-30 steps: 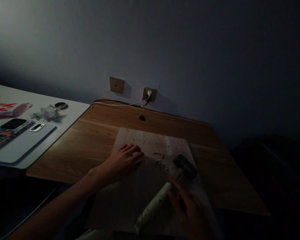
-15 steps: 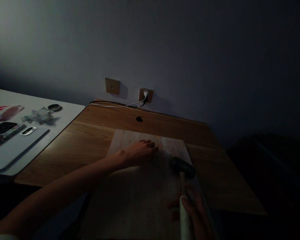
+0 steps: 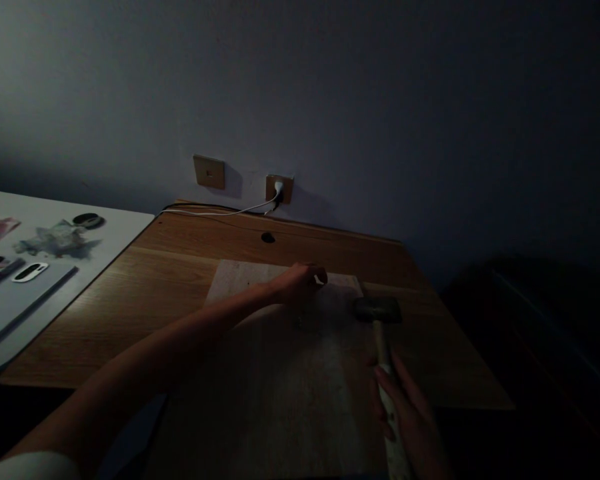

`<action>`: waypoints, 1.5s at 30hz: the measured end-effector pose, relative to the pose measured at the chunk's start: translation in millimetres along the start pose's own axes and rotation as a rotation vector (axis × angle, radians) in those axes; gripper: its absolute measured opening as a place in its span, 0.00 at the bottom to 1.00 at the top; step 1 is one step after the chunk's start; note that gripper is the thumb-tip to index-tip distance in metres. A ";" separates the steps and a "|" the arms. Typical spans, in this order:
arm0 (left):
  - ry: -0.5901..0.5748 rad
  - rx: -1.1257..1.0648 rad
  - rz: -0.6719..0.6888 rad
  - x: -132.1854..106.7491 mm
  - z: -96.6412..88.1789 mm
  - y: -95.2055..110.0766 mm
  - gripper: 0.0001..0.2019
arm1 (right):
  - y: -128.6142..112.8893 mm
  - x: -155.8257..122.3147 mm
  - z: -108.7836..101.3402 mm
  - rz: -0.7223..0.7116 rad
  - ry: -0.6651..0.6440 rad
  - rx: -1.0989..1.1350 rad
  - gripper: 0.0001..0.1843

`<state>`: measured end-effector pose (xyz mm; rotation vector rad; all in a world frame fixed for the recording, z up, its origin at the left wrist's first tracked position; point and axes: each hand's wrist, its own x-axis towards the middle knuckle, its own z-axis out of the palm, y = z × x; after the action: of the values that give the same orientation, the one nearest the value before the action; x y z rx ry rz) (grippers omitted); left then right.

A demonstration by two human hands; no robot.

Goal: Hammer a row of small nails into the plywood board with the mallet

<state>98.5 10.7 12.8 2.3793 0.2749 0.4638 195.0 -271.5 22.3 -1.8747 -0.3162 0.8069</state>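
The right hand (image 3: 405, 403) grips the mallet (image 3: 379, 309) by its handle — presumably for control — near the board's (image 3: 300, 393) right edge. The left hand (image 3: 303, 280) curls over the far end; whether holding anything, I cannot tell.

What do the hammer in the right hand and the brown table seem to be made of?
Hammer head: dark and dull, perhaps rubber; dim light leaves blackened metal possible. Handle: pale, likely wood, its finish patchy with dark specks lower down. Brown table: wood or wood-look laminate, smooth, with visible grain and a slight sheen.
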 end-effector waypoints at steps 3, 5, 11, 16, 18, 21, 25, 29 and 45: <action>0.053 -0.065 -0.016 19.1 17.1 -2.9 0.12 | -5.5 7.2 4.3 -0.045 -0.020 -0.014 0.41; 0.062 -0.080 -0.001 28.4 26.1 -2.3 0.13 | -4.3 11.8 6.3 -0.068 -0.018 -0.025 0.43; 0.007 -0.023 0.014 42.5 41.4 0.4 0.07 | 0.3 12.3 13.1 -0.052 0.008 0.007 0.46; 0.014 0.058 0.066 42.1 47.9 -8.7 0.08 | -3.9 10.9 12.7 0.040 0.061 0.056 0.46; 0.011 0.050 0.054 40.9 48.2 -10.7 0.09 | -4.8 11.7 10.4 0.063 0.050 0.071 0.39; -0.008 0.047 0.050 39.2 46.4 -8.6 0.09 | -4.5 13.0 7.0 0.075 0.024 0.093 0.35; -0.027 0.104 0.043 37.6 44.1 -3.2 0.09 | -1.0 14.9 4.5 0.072 -0.005 0.106 0.37; -0.035 0.181 0.095 37.2 44.5 -2.5 0.08 | 1.4 16.9 3.6 0.041 -0.052 0.125 0.29; -0.017 0.003 0.037 40.8 50.8 -13.7 0.14 | -5.3 23.9 2.4 0.034 -0.113 -0.002 0.39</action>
<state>155.2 3.7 -21.6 2.3934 0.2238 0.4603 211.9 -254.3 17.1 -1.8444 -0.3565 0.9384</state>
